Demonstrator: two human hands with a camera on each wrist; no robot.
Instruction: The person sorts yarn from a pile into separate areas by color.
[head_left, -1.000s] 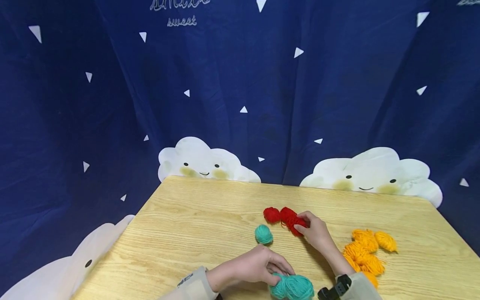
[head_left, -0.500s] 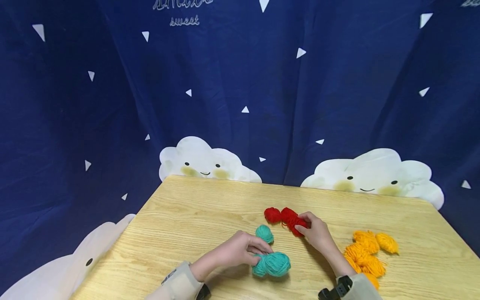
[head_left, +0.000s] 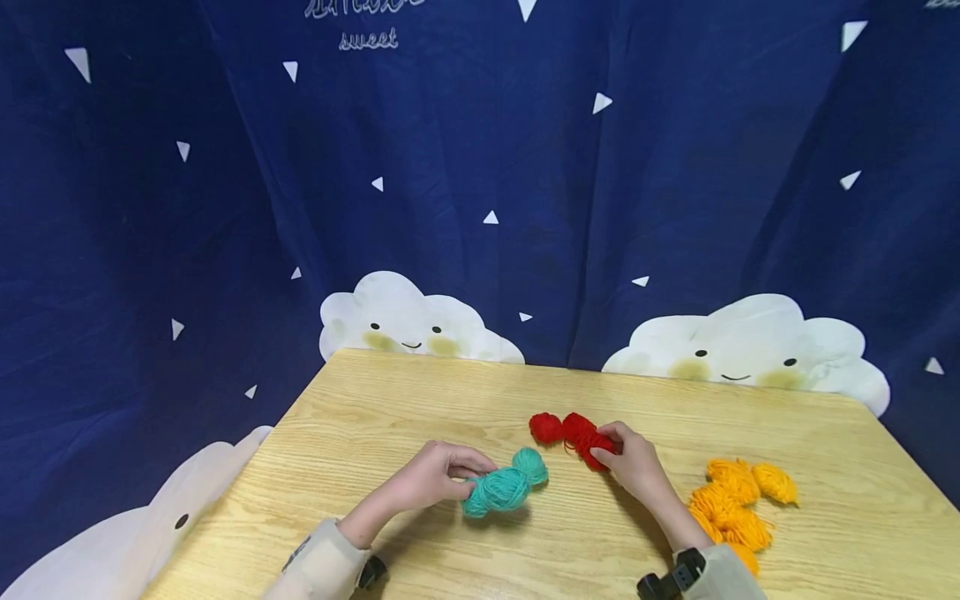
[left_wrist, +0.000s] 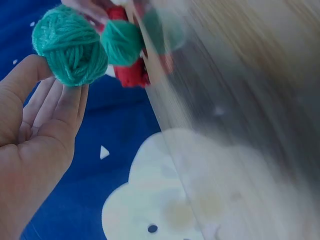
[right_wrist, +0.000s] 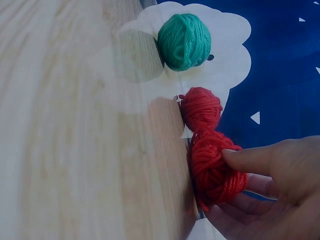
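In the head view my left hand (head_left: 438, 477) pinches one end of a teal skein of yarn (head_left: 501, 490), low over the table. A smaller teal yarn ball (head_left: 530, 465) sits at the skein's far end and overlaps it in this view. Up close in the left wrist view, thumb and fingers grip the teal skein (left_wrist: 72, 47) from below. My right hand (head_left: 636, 461) holds the near end of a red skein of yarn (head_left: 583, 437) resting on the wood, thumb on one side and fingers on the other. A small red yarn ball (right_wrist: 201, 108) lies against its far end.
Several orange yarn bundles (head_left: 723, 500) lie in a group right of my right forearm. The wooden table (head_left: 390, 400) ends at a blue curtain (head_left: 450, 167) printed with white clouds and triangles.
My left hand has carried the teal skein leftward and away from me, from the table's near side up to the small teal ball. The right hand stays on the red skein.
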